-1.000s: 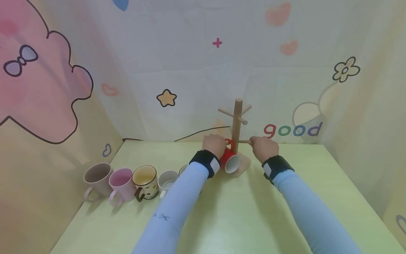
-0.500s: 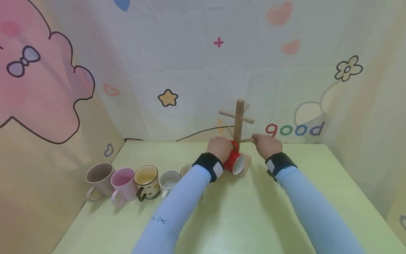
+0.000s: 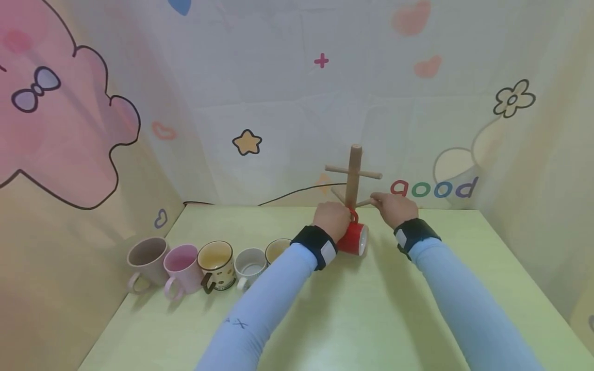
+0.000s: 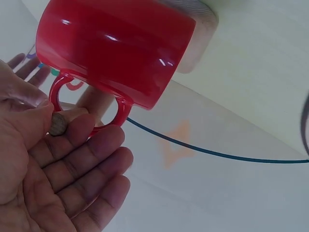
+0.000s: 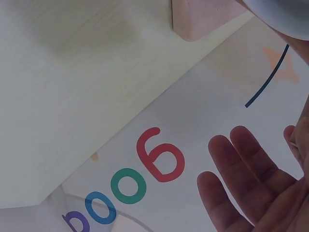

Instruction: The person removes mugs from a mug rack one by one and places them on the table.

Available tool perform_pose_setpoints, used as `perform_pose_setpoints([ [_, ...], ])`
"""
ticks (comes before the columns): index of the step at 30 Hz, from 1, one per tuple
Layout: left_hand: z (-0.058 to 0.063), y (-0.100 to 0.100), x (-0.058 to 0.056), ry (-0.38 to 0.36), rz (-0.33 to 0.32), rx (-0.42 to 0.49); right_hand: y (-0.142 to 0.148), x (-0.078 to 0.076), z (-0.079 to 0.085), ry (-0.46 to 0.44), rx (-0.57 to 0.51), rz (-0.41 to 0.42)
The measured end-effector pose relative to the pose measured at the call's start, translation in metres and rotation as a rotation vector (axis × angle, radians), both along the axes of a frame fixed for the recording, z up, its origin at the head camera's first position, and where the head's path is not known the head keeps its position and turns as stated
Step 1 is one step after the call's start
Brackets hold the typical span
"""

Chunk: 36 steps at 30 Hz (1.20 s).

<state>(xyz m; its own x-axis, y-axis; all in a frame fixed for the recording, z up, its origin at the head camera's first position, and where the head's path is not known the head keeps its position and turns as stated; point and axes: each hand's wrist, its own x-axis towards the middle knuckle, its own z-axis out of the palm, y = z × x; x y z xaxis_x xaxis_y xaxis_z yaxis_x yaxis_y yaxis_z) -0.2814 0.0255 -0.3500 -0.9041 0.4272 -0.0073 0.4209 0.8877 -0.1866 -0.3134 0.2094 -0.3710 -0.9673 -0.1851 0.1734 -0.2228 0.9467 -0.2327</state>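
Observation:
A wooden mug tree [image 3: 352, 183] with crossed pegs stands toward the back of the table. From a lower peg hangs a red mug [image 3: 352, 239], lying sideways with its mouth to the right. My left hand [image 3: 331, 221] pinches that peg's end [image 4: 58, 124] between thumb and index finger; the mug's handle [image 4: 123, 112] loops around the peg beside the fingertips. The right hand [image 3: 396, 210] pinches the tip of another lower peg [image 3: 365, 202]. In the right wrist view its other fingers [image 5: 248, 157] are spread. The red mug hides most of the tree's base [image 4: 197, 43] in the head view.
Along the left of the pale table [image 3: 394, 319] runs a row of mugs: a grey-brown one [image 3: 149, 265], a pink one [image 3: 186, 275], a spotted cream one [image 3: 223, 273], a white one [image 3: 252, 263] and another mug [image 3: 276, 250] partly behind my left sleeve. A printed curtain [image 3: 287, 118] rises behind.
The mug tree has turned counterclockwise as seen from above. My left hand and the red mug have swung to the right; the right hand has shifted slightly back and right.

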Motion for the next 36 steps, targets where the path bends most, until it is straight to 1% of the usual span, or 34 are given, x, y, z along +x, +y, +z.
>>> perform_pose_setpoints([
  [5, -0.001, 0.004, 0.003, 0.034, -0.028, -0.032, 0.002, -0.004, -0.003, -0.001, -0.004, -0.003],
  [8, -0.001, 0.005, 0.005, 0.036, -0.031, -0.036, 0.002, -0.003, -0.003, 0.005, -0.008, -0.007],
  [12, 0.001, 0.005, 0.004, 0.026, -0.023, -0.036, 0.000, -0.001, -0.002, 0.007, -0.013, -0.017],
  [18, 0.002, 0.003, 0.003, -0.017, 0.014, 0.048, -0.003, 0.002, 0.000, -0.005, 0.015, -0.030],
  [23, 0.002, -0.001, 0.002, -0.032, 0.027, 0.101, -0.003, 0.006, 0.002, -0.075, 0.055, -0.035],
  [25, 0.003, -0.003, 0.001, -0.060, 0.041, 0.142, -0.002, 0.008, 0.002, -0.098, 0.071, -0.040],
  [27, 0.005, -0.007, 0.000, -0.058, 0.020, 0.115, -0.001, 0.012, 0.002, -0.099, 0.085, -0.047],
  [29, 0.008, -0.012, -0.003, -0.030, 0.001, 0.077, -0.001, 0.016, 0.003, -0.078, 0.096, -0.058],
  [30, 0.009, -0.015, -0.005, -0.013, 0.004, 0.065, -0.001, 0.018, 0.004, -0.065, 0.098, -0.064],
  [32, 0.010, -0.023, -0.009, 0.038, -0.001, 0.026, -0.003, 0.023, 0.007, -0.036, 0.100, -0.077],
  [34, 0.010, -0.031, -0.014, 0.070, 0.035, 0.055, -0.008, 0.029, 0.009, -0.003, 0.098, -0.081],
  [36, 0.010, -0.038, -0.018, 0.075, 0.070, 0.098, -0.015, 0.036, 0.012, 0.026, 0.091, -0.078],
])
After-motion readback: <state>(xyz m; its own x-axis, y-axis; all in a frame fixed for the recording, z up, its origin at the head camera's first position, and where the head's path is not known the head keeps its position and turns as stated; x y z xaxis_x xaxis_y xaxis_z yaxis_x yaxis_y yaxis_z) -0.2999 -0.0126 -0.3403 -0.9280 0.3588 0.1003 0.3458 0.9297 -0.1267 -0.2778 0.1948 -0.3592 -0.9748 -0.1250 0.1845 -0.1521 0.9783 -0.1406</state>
